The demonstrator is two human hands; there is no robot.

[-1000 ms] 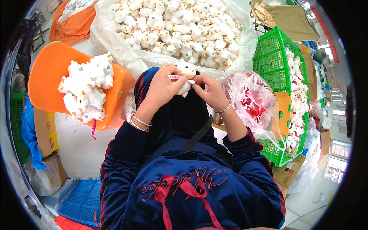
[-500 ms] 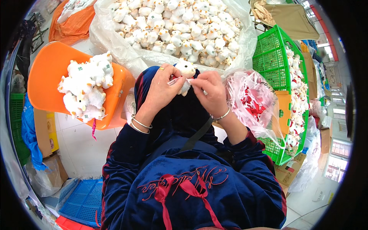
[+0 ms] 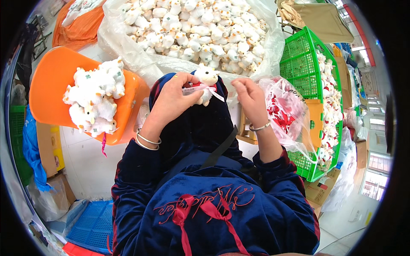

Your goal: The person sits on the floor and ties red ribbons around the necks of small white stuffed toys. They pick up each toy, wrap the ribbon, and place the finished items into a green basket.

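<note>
Over my lap, my left hand (image 3: 176,96) is closed on a small white plush animal (image 3: 206,76) with a dark eye and a red piece round its body. A pale translucent strip lies across the toy beneath my left fingers, and a narrow white ribbon end (image 3: 217,94) sticks out to its right. My right hand (image 3: 251,101) is raised apart from the toy, beside the clear bag of red pieces (image 3: 282,114). Its fingers are curled, thumb and forefinger close together; whether anything is pinched there I cannot make out.
Ahead lies a big clear plastic sack (image 3: 147,66) heaped with white plush animals. To the left, an orange chair (image 3: 49,87) carries several more plush animals (image 3: 95,96). A green crate (image 3: 301,64) with red-dressed toys stands at right. A blue crate (image 3: 92,224) sits at lower left.
My right hand has let go of the white ribbon and moved right, away from the toy. The ribbon end now hangs free. My left hand still holds the plush animal, its wrist slightly further left.
</note>
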